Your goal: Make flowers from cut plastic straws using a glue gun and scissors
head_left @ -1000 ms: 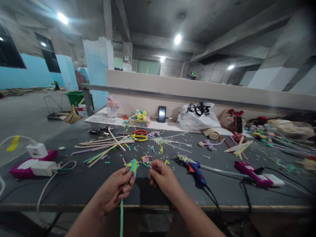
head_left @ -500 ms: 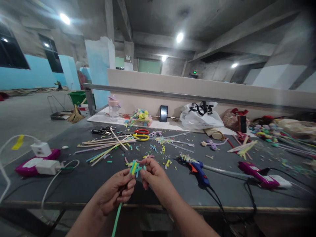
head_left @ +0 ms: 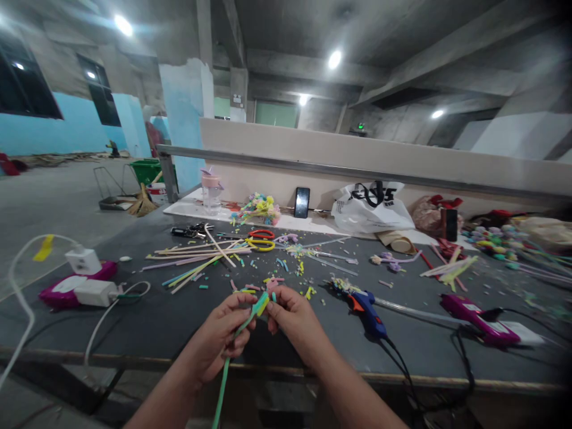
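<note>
My left hand [head_left: 223, 330] is closed around a green pipe cleaner [head_left: 222, 384], whose long tail hangs below the table edge. At the stem's upper end, short green and yellow pieces [head_left: 263, 306] show between my two hands. With thumb and forefinger together, my right hand [head_left: 295, 316] pinches a small green piece [head_left: 273, 296] right beside that end. Whether the small piece touches the others, I cannot tell. Pink and yellow snippets [head_left: 272, 282] lie on the table just beyond my fingertips.
A blue glue gun [head_left: 369, 313] lies to the right, its tip among scraps. Loose pipe cleaners [head_left: 192, 262] and scissors with red and yellow handles [head_left: 260, 243] lie at the back left. Purple power strips [head_left: 58, 292] sit at both sides. A phone [head_left: 302, 202] leans against the back panel.
The green and yellow pieces have turned in my left hand, so the stem now shows running up to them. My right hand stays close, still pinching the small green piece. The view shifted slightly.
</note>
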The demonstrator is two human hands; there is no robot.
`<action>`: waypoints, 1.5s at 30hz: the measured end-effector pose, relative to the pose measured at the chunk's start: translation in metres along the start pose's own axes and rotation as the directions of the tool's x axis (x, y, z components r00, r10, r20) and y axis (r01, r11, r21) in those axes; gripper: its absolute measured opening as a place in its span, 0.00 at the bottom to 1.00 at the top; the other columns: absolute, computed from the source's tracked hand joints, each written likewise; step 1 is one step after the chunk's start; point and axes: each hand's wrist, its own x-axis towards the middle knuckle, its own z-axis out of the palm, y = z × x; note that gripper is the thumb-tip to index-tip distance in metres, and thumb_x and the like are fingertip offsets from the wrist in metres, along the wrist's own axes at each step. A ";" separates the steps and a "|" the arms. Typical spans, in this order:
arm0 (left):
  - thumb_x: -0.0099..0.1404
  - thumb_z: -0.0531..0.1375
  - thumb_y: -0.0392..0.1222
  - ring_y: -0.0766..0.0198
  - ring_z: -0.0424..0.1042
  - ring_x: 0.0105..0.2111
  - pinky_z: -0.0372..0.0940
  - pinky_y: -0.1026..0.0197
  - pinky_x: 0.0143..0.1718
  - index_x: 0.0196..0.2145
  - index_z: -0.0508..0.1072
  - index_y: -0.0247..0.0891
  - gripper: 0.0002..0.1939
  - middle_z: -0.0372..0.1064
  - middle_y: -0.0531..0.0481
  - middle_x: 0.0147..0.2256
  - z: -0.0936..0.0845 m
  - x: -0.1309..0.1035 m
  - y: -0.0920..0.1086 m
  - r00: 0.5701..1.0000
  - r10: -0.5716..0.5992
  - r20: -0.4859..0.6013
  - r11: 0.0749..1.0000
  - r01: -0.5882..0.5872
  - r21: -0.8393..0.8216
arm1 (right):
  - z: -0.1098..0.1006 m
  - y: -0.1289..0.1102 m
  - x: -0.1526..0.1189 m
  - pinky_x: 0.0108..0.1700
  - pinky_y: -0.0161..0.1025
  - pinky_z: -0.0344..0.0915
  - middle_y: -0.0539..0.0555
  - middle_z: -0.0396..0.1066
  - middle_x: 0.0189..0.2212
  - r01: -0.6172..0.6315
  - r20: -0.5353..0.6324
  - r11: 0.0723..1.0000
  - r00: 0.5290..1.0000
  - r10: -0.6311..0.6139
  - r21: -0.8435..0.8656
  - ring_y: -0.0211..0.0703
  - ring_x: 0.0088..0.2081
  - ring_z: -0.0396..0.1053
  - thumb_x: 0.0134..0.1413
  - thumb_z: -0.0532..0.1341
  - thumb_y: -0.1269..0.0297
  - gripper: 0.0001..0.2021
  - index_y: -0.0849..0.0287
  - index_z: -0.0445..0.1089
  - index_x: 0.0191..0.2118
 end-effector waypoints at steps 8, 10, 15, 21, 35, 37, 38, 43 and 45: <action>0.55 0.60 0.47 0.80 0.50 0.11 0.39 0.75 0.10 0.33 0.64 0.38 0.12 0.62 0.58 0.22 0.006 0.000 -0.002 0.993 0.030 -0.111 0.995 -0.019 0.099 | 0.001 0.003 -0.001 0.18 0.28 0.59 0.45 0.65 0.20 -0.013 0.036 0.998 0.999 0.011 0.055 0.29 0.16 0.60 0.47 0.60 0.61 0.08 0.61 0.67 0.30; 0.55 0.60 0.47 0.80 0.49 0.11 0.39 0.75 0.10 0.32 0.64 0.38 0.12 0.62 0.58 0.21 0.005 0.000 -0.001 0.994 0.028 -0.109 0.996 -0.018 0.093 | 0.001 0.004 -0.002 0.19 0.28 0.60 0.45 0.65 0.21 -0.021 0.061 0.995 0.998 0.015 0.100 0.29 0.17 0.61 0.46 0.60 0.61 0.09 0.60 0.67 0.34; 0.55 0.60 0.47 0.81 0.47 0.10 0.37 0.75 0.10 0.32 0.64 0.38 0.12 0.62 0.58 0.20 0.002 0.002 0.000 0.997 0.003 -0.074 0.999 0.001 0.051 | -0.004 0.003 -0.004 0.19 0.29 0.61 0.45 0.68 0.23 -0.020 0.070 0.990 0.998 0.010 0.139 0.29 0.16 0.61 0.45 0.61 0.65 0.17 0.57 0.66 0.44; 0.55 0.60 0.47 0.81 0.44 0.10 0.36 0.75 0.09 0.32 0.63 0.39 0.12 0.60 0.60 0.19 0.000 0.002 0.000 0.998 -0.043 -0.037 0.996 0.046 0.082 | -0.010 0.001 0.001 0.17 0.27 0.58 0.44 0.66 0.20 -0.029 0.076 0.999 0.997 0.026 0.044 0.28 0.14 0.60 0.46 0.60 0.63 0.13 0.59 0.68 0.41; 0.53 0.59 0.44 0.81 0.45 0.10 0.37 0.75 0.09 0.36 0.61 0.40 0.14 0.60 0.60 0.20 0.012 -0.001 0.003 0.993 -0.013 -0.113 0.988 0.030 0.152 | -0.006 0.001 -0.002 0.17 0.27 0.57 0.45 0.67 0.19 -0.078 0.089 0.994 0.994 0.071 0.077 0.29 0.14 0.60 0.46 0.62 0.59 0.11 0.60 0.63 0.32; 0.51 0.61 0.43 0.81 0.44 0.09 0.37 0.75 0.08 0.36 0.60 0.41 0.16 0.60 0.62 0.20 0.013 0.000 0.000 0.992 0.014 -0.124 0.982 0.010 0.188 | -0.004 0.002 -0.002 0.17 0.27 0.57 0.44 0.67 0.19 -0.072 0.077 0.995 0.995 0.067 0.075 0.29 0.14 0.60 0.46 0.61 0.59 0.11 0.60 0.63 0.32; 0.50 0.61 0.43 0.81 0.44 0.09 0.36 0.75 0.08 0.35 0.60 0.41 0.16 0.60 0.62 0.20 0.013 0.001 -0.001 0.992 0.024 -0.127 0.981 0.001 0.196 | -0.003 0.002 -0.002 0.16 0.27 0.57 0.44 0.67 0.18 -0.070 0.072 0.995 0.995 0.065 0.075 0.29 0.14 0.60 0.46 0.61 0.59 0.11 0.60 0.63 0.31; 0.52 0.60 0.46 0.80 0.44 0.09 0.36 0.75 0.08 0.32 0.60 0.41 0.13 0.58 0.63 0.18 0.013 0.002 -0.004 0.985 0.033 -0.168 0.980 0.001 0.200 | -0.003 0.003 -0.004 0.16 0.28 0.57 0.44 0.66 0.18 -0.069 0.068 0.994 0.996 0.063 0.090 0.29 0.14 0.60 0.45 0.61 0.58 0.11 0.60 0.62 0.30; 0.51 0.60 0.47 0.80 0.44 0.09 0.37 0.75 0.08 0.31 0.60 0.40 0.13 0.58 0.63 0.17 0.016 0.001 -0.002 0.982 0.027 -0.186 0.980 0.010 0.198 | -0.004 0.004 -0.004 0.17 0.28 0.57 0.44 0.66 0.18 -0.074 0.072 0.992 0.995 0.067 0.098 0.29 0.14 0.60 0.45 0.62 0.58 0.11 0.60 0.62 0.30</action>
